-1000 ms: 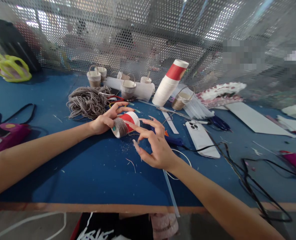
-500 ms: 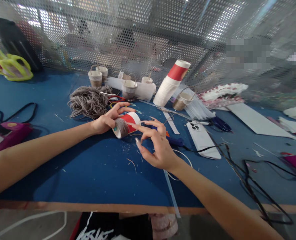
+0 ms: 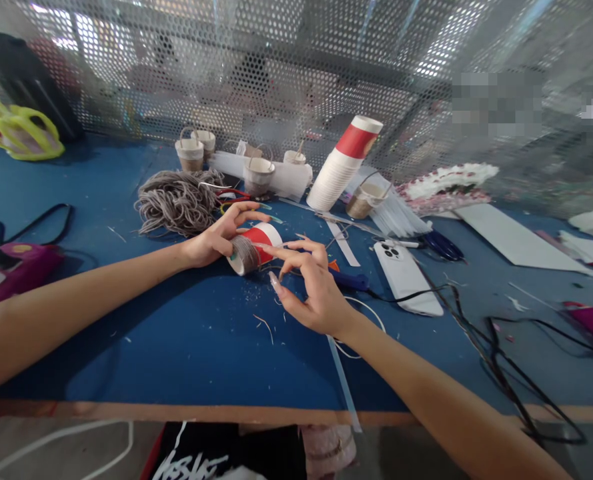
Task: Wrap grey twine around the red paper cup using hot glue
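Note:
A red and white paper cup [image 3: 262, 239] lies on its side on the blue table [image 3: 186, 340], its lower part wound with grey cord. My left hand [image 3: 213, 239] grips the cup's wound base, thumb and fingers round it. My right hand [image 3: 310, 287] is just right of the cup, forefinger tip touching the red band, the other fingers curled loosely and apart. A tangle of grey cord [image 3: 176, 200] lies behind my left hand.
A leaning stack of paper cups [image 3: 342, 165] and several small cord-wrapped cup baskets [image 3: 257, 175] stand at the back. A white phone [image 3: 405, 277], black cables [image 3: 486, 340], a purple glue gun [image 3: 19, 267], scissors [image 3: 231, 197] and white strips surround the work spot. Perforated metal screen behind.
My right hand has drawn a little closer to the cup, its forefinger now on the red band. My left hand and the cup have stayed put.

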Available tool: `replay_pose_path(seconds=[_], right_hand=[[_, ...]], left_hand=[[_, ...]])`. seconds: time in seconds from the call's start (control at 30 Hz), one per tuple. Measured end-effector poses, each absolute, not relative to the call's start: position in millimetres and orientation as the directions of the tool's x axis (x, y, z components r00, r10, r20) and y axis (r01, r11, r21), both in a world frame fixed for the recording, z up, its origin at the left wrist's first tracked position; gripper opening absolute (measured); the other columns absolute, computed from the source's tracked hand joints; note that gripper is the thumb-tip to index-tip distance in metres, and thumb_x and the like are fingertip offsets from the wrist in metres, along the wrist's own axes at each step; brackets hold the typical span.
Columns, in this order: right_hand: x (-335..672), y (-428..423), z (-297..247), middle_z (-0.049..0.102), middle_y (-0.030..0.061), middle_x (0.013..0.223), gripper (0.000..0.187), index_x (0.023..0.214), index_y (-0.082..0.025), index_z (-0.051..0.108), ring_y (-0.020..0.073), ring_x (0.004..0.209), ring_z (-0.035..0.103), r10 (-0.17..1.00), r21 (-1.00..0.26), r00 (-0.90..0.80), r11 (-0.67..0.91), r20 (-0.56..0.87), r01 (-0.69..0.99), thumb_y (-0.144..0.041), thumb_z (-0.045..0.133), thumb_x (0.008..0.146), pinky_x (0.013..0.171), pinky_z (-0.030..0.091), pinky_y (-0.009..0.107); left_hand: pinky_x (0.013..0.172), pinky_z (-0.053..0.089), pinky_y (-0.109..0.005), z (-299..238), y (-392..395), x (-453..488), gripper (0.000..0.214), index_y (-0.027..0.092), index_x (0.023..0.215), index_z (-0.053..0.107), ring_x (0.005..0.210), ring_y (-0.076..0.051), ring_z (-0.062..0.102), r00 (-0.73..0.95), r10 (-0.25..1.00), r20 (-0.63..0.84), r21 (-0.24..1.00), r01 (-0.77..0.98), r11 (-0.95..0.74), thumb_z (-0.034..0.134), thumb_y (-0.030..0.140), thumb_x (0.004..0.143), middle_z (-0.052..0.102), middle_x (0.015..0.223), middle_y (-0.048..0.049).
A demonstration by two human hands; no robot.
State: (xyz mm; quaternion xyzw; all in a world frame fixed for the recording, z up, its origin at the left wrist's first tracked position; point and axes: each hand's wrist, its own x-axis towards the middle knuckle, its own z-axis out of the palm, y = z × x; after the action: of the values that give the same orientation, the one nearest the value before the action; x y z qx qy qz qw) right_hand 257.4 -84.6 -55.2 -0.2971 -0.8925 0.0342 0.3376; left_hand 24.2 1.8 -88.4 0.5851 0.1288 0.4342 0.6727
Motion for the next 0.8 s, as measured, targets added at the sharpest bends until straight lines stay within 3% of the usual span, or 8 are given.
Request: replay_pose_path(seconds=[0.23,0.4,0.5,0.63,0.8], right_hand=[[259,-83,-57,0.069,0.0049,0.098,0.039,0.129,-0.026,0.049,0.0291,0.12,0.05,0.565,-0.255,-0.596,0.812,0.57,0.526,-0.022,0.052,0.091,0.109,0.04,0.056],[261,-81,-57,0.071,0.0067,0.113,0.027,0.116,-0.027,0.052,0.0284,0.121,0.051,0.559,-0.243,-0.591,0.813,0.582,0.529,-0.021,0.053,0.09,0.108,0.042,0.056],[262,-80,-58,0.072,0.0071,0.111,0.028,0.117,-0.026,0.051,0.0285,0.12,0.052,0.561,-0.246,-0.582,0.81,0.589,0.531,-0.021,0.053,0.09,0.107,0.043,0.056],[262,-80,-58,0.072,0.0057,0.101,0.034,0.124,-0.026,0.05,0.0292,0.119,0.053,0.578,-0.257,-0.576,0.799,0.578,0.544,-0.021,0.053,0.091,0.108,0.043,0.058],[263,-80,-56,0.072,0.0064,0.118,0.019,0.107,-0.028,0.051,0.028,0.118,0.054,0.542,-0.219,-0.6,0.821,0.588,0.527,-0.019,0.054,0.091,0.107,0.043,0.058]], left_hand=[[0.11,0.036,-0.051,-85,-1,25,0.082,0.022,0.126,0.05,0.122,-0.03,0.056,0.602,0.716,0.354,0.9,-0.429,-0.084,0.055,0.011,0.045,0.062,0.127,-0.0079],[0.113,0.033,-0.061,-84,-4,25,0.07,0.02,0.125,0.053,0.126,-0.036,0.056,0.603,0.728,0.326,0.885,-0.465,-0.011,0.054,0.024,0.054,0.064,0.125,-0.0114],[0.115,0.031,-0.064,-83,-5,26,0.067,0.019,0.123,0.054,0.127,-0.038,0.056,0.59,0.747,0.307,0.884,-0.467,0.005,0.054,0.028,0.057,0.064,0.126,-0.0124],[0.117,0.029,-0.063,-78,-7,26,0.068,0.019,0.125,0.053,0.132,-0.039,0.053,0.607,0.744,0.281,0.892,-0.452,0.032,0.054,0.03,0.058,0.062,0.132,-0.013],[0.111,0.039,-0.055,-77,-6,26,0.07,0.02,0.132,0.053,0.13,-0.038,0.053,0.648,0.709,0.278,0.913,-0.408,0.015,0.056,0.035,0.064,0.06,0.134,-0.012]])
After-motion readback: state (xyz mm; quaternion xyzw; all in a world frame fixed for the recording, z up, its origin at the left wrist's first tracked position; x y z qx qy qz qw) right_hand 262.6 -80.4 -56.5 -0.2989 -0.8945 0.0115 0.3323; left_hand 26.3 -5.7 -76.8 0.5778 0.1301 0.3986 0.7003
